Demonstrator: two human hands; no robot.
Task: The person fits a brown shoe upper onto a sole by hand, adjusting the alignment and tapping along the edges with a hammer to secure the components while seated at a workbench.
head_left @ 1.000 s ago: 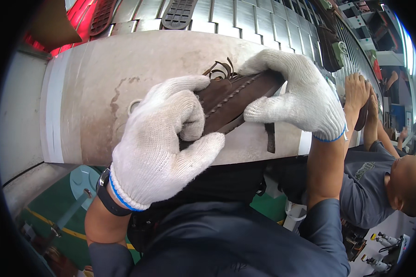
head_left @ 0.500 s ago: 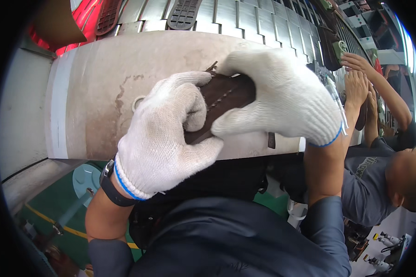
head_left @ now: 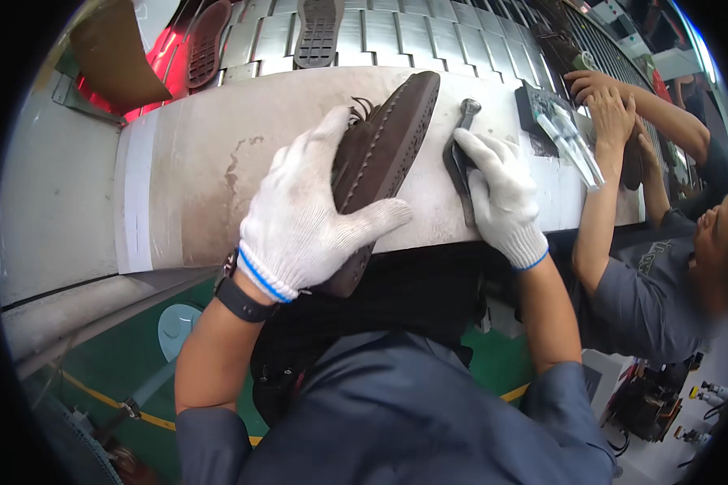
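A dark brown shoe with stitching along its edge and laces at the far end is tilted on its side above the worktable. My left hand, in a white knit glove, is closed round it from the left, the thumb across its near part. To the right lies a slim dark hand tool with a rounded metal end; its exact kind cannot be made out. My right hand, gloved alike, has its fingers curled against the tool's right side, partly covering it.
The pale, stained worktable curves across the front. Beyond it a metal slat conveyor carries a grey sole and a reddish-brown sole. A black holder with clear tubes stands right, close to a co-worker's bare hands.
My right hand has let go of the shoe and moved down to the tool, now uncovered. My left hand has turned the shoe more upright, its sole edge facing right.
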